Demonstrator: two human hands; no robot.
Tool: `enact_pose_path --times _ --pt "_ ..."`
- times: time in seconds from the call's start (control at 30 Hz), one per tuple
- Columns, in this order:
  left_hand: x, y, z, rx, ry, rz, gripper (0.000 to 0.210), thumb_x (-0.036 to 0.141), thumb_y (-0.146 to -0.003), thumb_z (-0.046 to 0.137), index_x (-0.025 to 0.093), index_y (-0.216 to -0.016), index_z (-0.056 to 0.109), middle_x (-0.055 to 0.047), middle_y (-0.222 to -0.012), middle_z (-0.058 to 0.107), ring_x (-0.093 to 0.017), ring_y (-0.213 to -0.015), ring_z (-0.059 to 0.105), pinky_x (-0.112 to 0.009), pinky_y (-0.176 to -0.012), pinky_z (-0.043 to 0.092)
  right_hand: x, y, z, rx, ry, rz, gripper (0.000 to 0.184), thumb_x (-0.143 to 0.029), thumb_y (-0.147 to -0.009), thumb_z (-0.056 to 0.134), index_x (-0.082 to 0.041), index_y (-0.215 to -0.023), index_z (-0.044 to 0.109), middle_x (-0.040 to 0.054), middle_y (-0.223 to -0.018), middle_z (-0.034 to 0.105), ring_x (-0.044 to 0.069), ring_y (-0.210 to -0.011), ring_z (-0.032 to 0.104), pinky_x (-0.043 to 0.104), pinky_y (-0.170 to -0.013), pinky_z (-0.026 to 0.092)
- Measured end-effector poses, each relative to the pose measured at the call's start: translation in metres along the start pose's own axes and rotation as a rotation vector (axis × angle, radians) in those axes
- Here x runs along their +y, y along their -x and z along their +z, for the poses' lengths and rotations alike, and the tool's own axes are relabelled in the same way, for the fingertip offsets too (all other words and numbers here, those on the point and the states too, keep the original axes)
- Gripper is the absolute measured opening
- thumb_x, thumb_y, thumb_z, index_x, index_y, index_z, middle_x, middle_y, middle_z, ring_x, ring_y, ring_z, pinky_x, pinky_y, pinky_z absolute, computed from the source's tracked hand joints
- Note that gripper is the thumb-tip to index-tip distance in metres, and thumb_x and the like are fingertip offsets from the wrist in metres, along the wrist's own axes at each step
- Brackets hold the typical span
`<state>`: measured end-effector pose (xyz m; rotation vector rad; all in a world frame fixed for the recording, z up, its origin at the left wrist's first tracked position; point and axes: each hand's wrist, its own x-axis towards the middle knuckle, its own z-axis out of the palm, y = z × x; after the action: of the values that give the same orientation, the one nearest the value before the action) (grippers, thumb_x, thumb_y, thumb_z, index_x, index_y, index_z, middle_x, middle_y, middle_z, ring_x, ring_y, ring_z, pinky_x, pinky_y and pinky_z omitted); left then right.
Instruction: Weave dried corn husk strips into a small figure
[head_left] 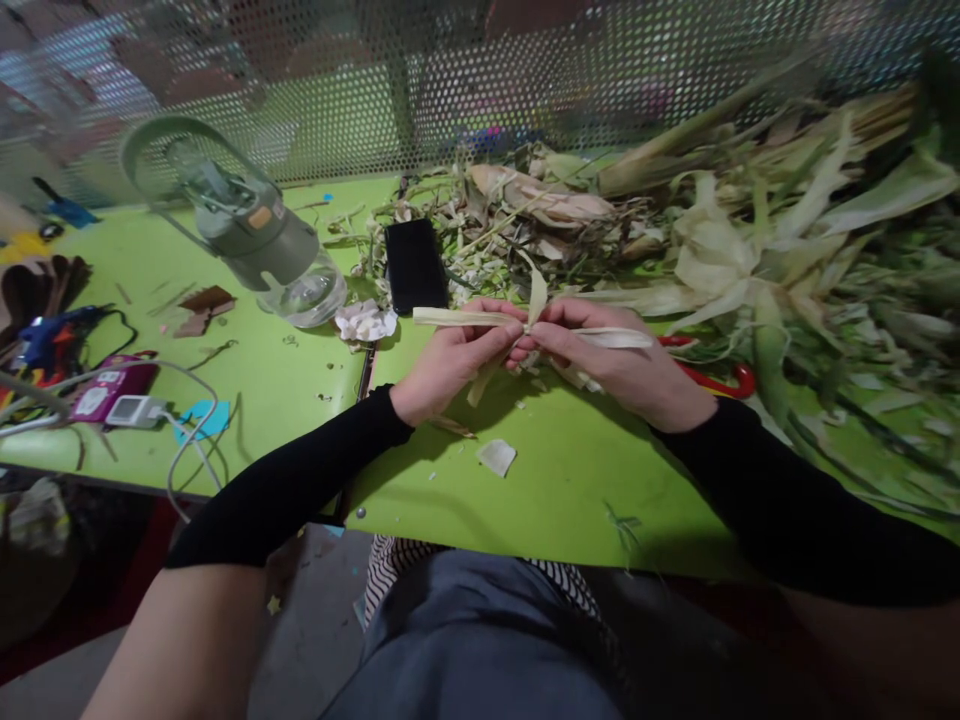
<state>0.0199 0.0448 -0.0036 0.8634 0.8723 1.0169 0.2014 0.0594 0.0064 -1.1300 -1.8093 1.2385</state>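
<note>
Both hands meet over the green table [442, 500], pinching pale corn husk strips [538, 290] where they cross. My left hand [457, 355] is closed, its thumb pressed on the husk near the crossing, and one strip sticks out to the left above it. My right hand [611, 360] is closed too, thumb and fingers at the same spot, with a folded strip running right across its back. One strip stands upright between the hands, and another hangs below the left fingers. The exact join is partly hidden by the fingertips. A small pale husk scrap [496, 457] lies in front of them.
A black phone [415, 265] and a clear bottle with a green lid [259, 235] stand beyond my left hand. Husks [720, 250] and shreds heap up at the right, beside a red-handled tool [720, 383]. At left lie a purple power strip [112, 388] and cables. Perforated metal [322, 100] rises behind.
</note>
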Motion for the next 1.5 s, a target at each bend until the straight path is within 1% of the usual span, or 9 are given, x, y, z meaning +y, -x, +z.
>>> enact_pose_path --times 0.3,0.4,0.6,0.7,0.83,1.03,1.23,1.4,1.5 --pt "0.0 -0.006 -0.015 -0.132 -0.079 -0.066 0.008 0.019 -0.09 0.07 0.014 -0.092 0.064 0.002 -0.073 0.069 -0.008 -0.068 0.065 -0.023 -0.075 0.053 -0.002 0.0 -0.004 -0.093 0.016 -0.002 0.035 -0.055 -0.088 0.072 -0.021 -0.08 0.074 0.006 -0.084 0.074 0.019 -0.077 0.06 0.034 -0.07 0.045" --pt "0.0 -0.007 -0.017 -0.137 -0.043 -0.075 0.01 0.02 -0.09 0.07 0.014 -0.095 0.064 0.001 -0.074 0.07 -0.009 -0.068 0.066 -0.024 -0.074 0.054 0.002 -0.002 -0.003 -0.073 -0.009 0.027 0.037 -0.057 -0.088 0.071 -0.021 -0.079 0.073 0.004 -0.076 0.069 0.016 -0.067 0.053 0.031 -0.06 0.04" --pt "0.002 -0.004 -0.015 -0.123 0.005 -0.074 0.005 0.015 -0.092 0.065 0.013 -0.097 0.064 0.0 -0.074 0.07 -0.009 -0.068 0.066 -0.027 -0.079 0.055 0.008 -0.005 0.001 0.095 -0.121 0.042 0.043 -0.064 -0.083 0.074 -0.022 -0.079 0.065 -0.0025 -0.064 0.053 0.011 -0.055 0.044 0.026 -0.049 0.032" --pt "-0.003 -0.005 -0.014 -0.146 0.013 -0.07 0.01 0.019 -0.089 0.071 0.012 -0.092 0.064 -0.001 -0.077 0.071 -0.01 -0.07 0.067 -0.029 -0.08 0.055 0.008 -0.005 0.005 0.096 -0.116 0.03 0.039 -0.061 -0.084 0.074 -0.023 -0.086 0.069 -0.003 -0.064 0.055 0.01 -0.054 0.043 0.026 -0.048 0.031" --pt "-0.01 -0.005 -0.012 -0.159 0.038 -0.065 0.02 0.026 -0.084 0.079 0.012 -0.09 0.064 -0.001 -0.076 0.071 -0.008 -0.068 0.065 -0.025 -0.075 0.052 0.009 -0.003 0.012 0.143 -0.13 0.002 0.03 -0.052 -0.087 0.074 -0.022 -0.081 0.071 -0.0022 -0.067 0.058 0.01 -0.055 0.041 0.028 -0.05 0.031" --pt "-0.005 -0.001 -0.007 -0.167 0.059 -0.076 0.011 0.014 -0.087 0.07 0.013 -0.082 0.06 0.001 -0.07 0.068 -0.007 -0.065 0.063 -0.024 -0.073 0.051 0.016 0.001 0.018 0.22 -0.204 0.018 0.033 -0.05 -0.086 0.076 -0.022 -0.073 0.065 -0.0038 -0.063 0.051 0.009 -0.053 0.038 0.027 -0.048 0.028" --pt "-0.002 0.002 -0.006 -0.199 0.027 -0.116 0.01 0.014 -0.088 0.069 0.014 -0.083 0.06 0.001 -0.072 0.067 -0.008 -0.066 0.062 -0.025 -0.076 0.052 0.011 -0.001 0.019 0.204 -0.254 0.041 0.03 -0.048 -0.086 0.076 -0.022 -0.074 0.064 -0.0032 -0.063 0.054 0.009 -0.051 0.041 0.027 -0.046 0.03" --pt "-0.002 0.0 -0.004 -0.133 0.1 -0.139 0.003 0.013 -0.092 0.061 0.012 -0.089 0.063 -0.003 -0.078 0.071 -0.009 -0.068 0.066 -0.028 -0.082 0.055 0.009 -0.006 0.013 0.186 -0.3 0.107 0.034 -0.054 -0.083 0.077 -0.023 -0.079 0.066 -0.0027 -0.063 0.054 0.01 -0.051 0.045 0.027 -0.045 0.031" --pt "-0.001 -0.002 -0.003 -0.063 0.096 -0.144 0.012 0.006 -0.089 0.055 0.012 -0.095 0.064 -0.003 -0.076 0.072 -0.011 -0.069 0.068 -0.03 -0.085 0.056 0.009 -0.006 0.011 0.194 -0.345 0.121 0.034 -0.056 -0.084 0.076 -0.024 -0.083 0.066 -0.0019 -0.066 0.057 0.011 -0.055 0.048 0.026 -0.048 0.036"
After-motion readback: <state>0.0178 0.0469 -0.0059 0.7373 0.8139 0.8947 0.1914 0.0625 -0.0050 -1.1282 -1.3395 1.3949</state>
